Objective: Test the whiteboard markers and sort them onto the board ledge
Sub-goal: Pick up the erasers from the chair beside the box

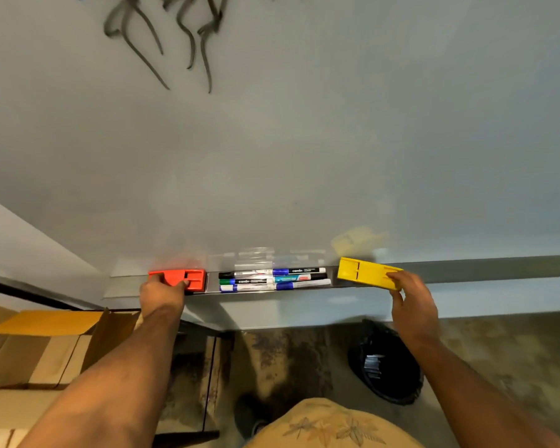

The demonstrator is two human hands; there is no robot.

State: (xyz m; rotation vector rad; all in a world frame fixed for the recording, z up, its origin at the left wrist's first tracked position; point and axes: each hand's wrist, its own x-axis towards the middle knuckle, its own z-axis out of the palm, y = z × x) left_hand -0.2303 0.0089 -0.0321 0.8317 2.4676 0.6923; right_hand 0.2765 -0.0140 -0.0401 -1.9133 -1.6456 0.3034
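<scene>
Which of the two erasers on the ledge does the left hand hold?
The orange eraser, left of the markers; the right hand holds the yellow eraser.

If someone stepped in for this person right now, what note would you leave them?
Left hand grips the orange eraser at the ledge's left end. Right hand holds the yellow eraser at the right. Between them, six capped markers lie in three rows on the ledge. Black test scribbles are on the whiteboard. Sorting looks about done. Left: settle both erasers and let go.
</scene>
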